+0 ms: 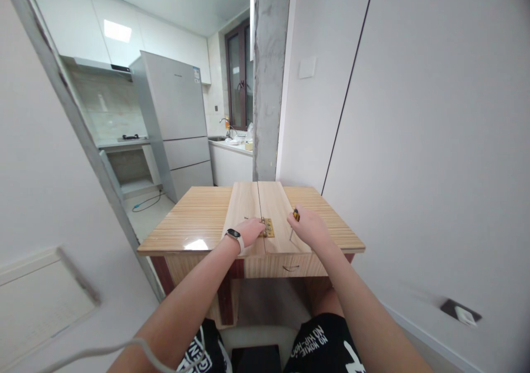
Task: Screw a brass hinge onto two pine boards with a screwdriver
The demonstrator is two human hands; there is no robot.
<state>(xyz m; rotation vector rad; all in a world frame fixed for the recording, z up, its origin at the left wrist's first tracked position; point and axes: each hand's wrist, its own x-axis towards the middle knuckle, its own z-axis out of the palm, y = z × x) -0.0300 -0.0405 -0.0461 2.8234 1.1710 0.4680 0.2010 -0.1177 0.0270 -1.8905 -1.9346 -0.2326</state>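
A brass-coloured hinge [269,228] lies across the seam between two pale wooden boards, the left board [242,202] and the right board [275,196]. My left hand [250,230], with a watch on its wrist, covers the hinge's left part. Its fingers are together and press on the hinge; whether a screw is between them is hidden. My right hand [308,227] is closed around a screwdriver [296,214] with a yellow and black handle. The shaft points down over the right board, apart from the hinge. A small dark item near my left hand is too small to name.
The boards lie on a wooden table [186,218] with a drawer [273,267] at its front. A white wall [414,141] rises on the right. Beyond the table stand a grey pillar [271,86] and a fridge [178,102]. A pale cable [111,349] crosses my left forearm.
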